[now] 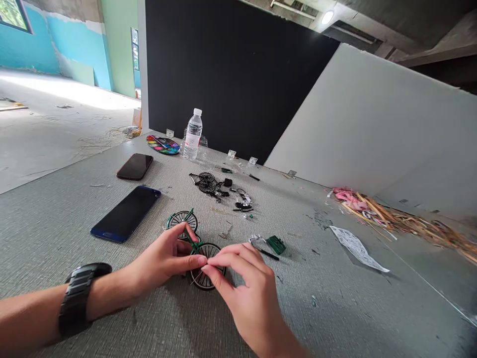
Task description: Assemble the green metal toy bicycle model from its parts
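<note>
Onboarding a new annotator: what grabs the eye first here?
Bottom centre, the left hand and right hand grip a green miniature bicycle model. Above it lies a black miniature bicycle among loose parts, and at the table's far edge a water bottle stands beside a watercolour palette.

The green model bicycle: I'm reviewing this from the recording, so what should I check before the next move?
1. Hold on the green model bicycle: ok, the left hand and right hand are both on it.
2. Fit of its lower wheel: cannot tell, fingers hide the hub.
3. Black model bicycle: ok, lying apart beyond the hands.
4. Green part and black rod: ok, lying beside the right hand, not touching it.
5. Blue-edged smartphone: ok, apart from the left hand.
</note>
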`<state>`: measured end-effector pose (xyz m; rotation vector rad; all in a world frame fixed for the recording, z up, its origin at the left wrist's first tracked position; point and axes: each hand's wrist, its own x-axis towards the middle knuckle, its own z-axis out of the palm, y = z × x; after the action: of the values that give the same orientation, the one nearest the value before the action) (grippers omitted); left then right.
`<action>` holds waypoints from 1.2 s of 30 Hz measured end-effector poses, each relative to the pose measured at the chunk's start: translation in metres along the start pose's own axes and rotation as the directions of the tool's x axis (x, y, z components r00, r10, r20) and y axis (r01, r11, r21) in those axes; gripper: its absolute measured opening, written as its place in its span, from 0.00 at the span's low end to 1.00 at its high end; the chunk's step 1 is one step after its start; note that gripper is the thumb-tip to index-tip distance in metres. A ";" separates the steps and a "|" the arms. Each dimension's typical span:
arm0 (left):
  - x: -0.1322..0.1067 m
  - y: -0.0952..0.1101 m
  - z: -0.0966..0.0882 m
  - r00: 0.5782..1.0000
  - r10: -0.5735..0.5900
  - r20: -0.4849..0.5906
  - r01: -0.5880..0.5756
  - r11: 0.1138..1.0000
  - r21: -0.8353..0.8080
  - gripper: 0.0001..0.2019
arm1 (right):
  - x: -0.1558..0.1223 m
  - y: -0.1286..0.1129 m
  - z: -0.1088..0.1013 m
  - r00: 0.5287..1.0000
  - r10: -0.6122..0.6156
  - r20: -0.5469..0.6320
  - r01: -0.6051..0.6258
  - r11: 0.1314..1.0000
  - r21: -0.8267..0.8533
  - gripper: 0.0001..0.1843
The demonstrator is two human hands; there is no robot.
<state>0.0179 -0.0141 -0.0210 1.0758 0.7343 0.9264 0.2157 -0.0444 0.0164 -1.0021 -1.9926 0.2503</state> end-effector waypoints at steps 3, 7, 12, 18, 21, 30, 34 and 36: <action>0.001 -0.001 -0.001 1.000 0.004 -0.004 -0.004 1.000 0.012 0.26 | 0.000 0.002 0.000 1.000 0.020 0.010 -0.020 1.000 0.021 0.05; 0.000 -0.001 -0.001 1.000 0.013 -0.009 -0.012 1.000 0.020 0.25 | -0.001 0.002 0.000 1.000 0.031 0.002 -0.031 0.999 0.034 0.06; 0.001 0.000 -0.001 1.000 0.014 -0.002 -0.014 1.000 0.019 0.25 | -0.001 0.000 -0.001 0.999 0.037 0.014 -0.037 0.998 0.050 0.05; 0.000 0.001 0.000 1.000 0.015 -0.009 -0.014 1.000 0.023 0.25 | 0.002 0.000 -0.001 0.997 0.069 0.026 -0.070 0.996 0.061 0.05; -0.001 0.001 0.000 1.000 0.013 -0.010 -0.013 1.000 0.018 0.25 | 0.002 0.000 -0.001 0.996 0.081 0.032 -0.084 0.993 0.081 0.06; 0.000 0.003 0.000 1.000 0.015 -0.003 -0.015 1.000 0.023 0.26 | 0.004 -0.001 -0.004 0.979 0.172 0.108 -0.184 0.976 0.113 0.06; 0.001 0.002 -0.001 0.999 0.029 0.015 -0.030 0.998 0.047 0.26 | 0.003 0.000 -0.005 0.980 0.169 0.104 -0.179 0.979 0.098 0.07; 0.003 0.000 -0.002 0.999 0.030 0.020 -0.031 0.998 0.049 0.26 | 0.003 0.001 -0.005 0.978 0.177 0.111 -0.187 0.979 0.086 0.07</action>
<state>0.0177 -0.0108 -0.0220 1.1410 0.7301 0.9269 0.2191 -0.0426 0.0208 -1.1309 -1.9615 0.5020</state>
